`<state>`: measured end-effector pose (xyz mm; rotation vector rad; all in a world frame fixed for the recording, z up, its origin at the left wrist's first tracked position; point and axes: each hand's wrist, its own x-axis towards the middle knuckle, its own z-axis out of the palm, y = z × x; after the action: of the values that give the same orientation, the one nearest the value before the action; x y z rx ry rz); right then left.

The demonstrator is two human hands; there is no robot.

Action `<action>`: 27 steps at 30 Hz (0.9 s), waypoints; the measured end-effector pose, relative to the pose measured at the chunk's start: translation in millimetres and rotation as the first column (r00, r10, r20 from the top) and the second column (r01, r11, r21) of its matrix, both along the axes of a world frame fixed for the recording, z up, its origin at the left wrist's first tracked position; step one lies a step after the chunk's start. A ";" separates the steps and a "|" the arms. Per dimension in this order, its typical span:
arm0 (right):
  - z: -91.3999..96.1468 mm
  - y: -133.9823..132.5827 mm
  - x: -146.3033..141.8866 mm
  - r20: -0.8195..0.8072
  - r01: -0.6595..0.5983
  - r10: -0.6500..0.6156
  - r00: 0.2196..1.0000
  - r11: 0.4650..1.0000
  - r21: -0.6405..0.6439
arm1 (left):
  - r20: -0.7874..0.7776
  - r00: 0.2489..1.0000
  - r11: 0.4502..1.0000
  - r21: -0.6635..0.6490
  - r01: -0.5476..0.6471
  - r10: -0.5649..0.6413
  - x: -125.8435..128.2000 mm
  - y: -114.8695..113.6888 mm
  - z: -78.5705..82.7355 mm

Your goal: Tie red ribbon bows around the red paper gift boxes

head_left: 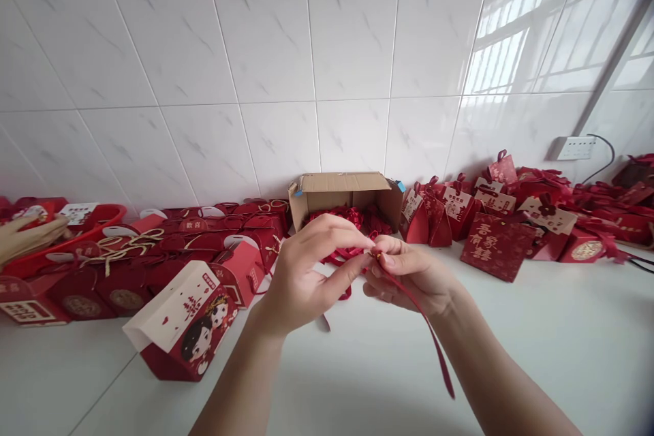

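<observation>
Above the white table, a dark red ribbon (pixel 433 334) runs from my fingertips, its loose end dangling below my right hand. My left hand (pixel 317 269) is closed in a pinch, with thumb and forefinger tips meeting at the top end of the ribbon. Facing it, my right hand (pixel 409 271) grips the same end between thumb and curled fingers. A tiny gold-coloured spot shows by the right thumb, too small to make out. Behind both hands an open cardboard box (pixel 347 182) lies with red ribbons (pixel 352 218) inside and spilling out in front.
A red and cream gift box (pixel 184 327) stands front left. Behind it are rows of red boxes (pixel 168 238) with twine bows, and a red basket (pixel 115 214) holding a pale tan bundle. More red boxes (pixel 498 245) crowd the right by a wall socket (pixel 575 148).
</observation>
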<state>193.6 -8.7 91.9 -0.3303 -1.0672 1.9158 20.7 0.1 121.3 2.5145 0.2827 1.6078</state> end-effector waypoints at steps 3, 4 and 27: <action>-0.3 -0.4 -3.3 -0.004 -0.042 0.042 0.999 0.999 -0.024 | 0.030 0.999 0.996 0.093 0.015 -0.018 0.2 2.7 -1.9; -0.6 -0.5 -4.0 -0.010 -0.058 0.058 0.998 0.998 -0.022 | 0.043 0.999 0.994 0.111 0.013 -0.018 0.5 3.3 -2.3; -4.3 -7.2 -4.1 -0.101 0.127 -0.124 0.987 0.992 0.023 | -0.043 0.982 0.958 -0.213 -0.191 0.186 1.3 -21.1 2.0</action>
<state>189.5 -15.9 87.6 -0.2762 -0.9850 1.7837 22.0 -21.0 123.3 2.4018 0.6807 1.5173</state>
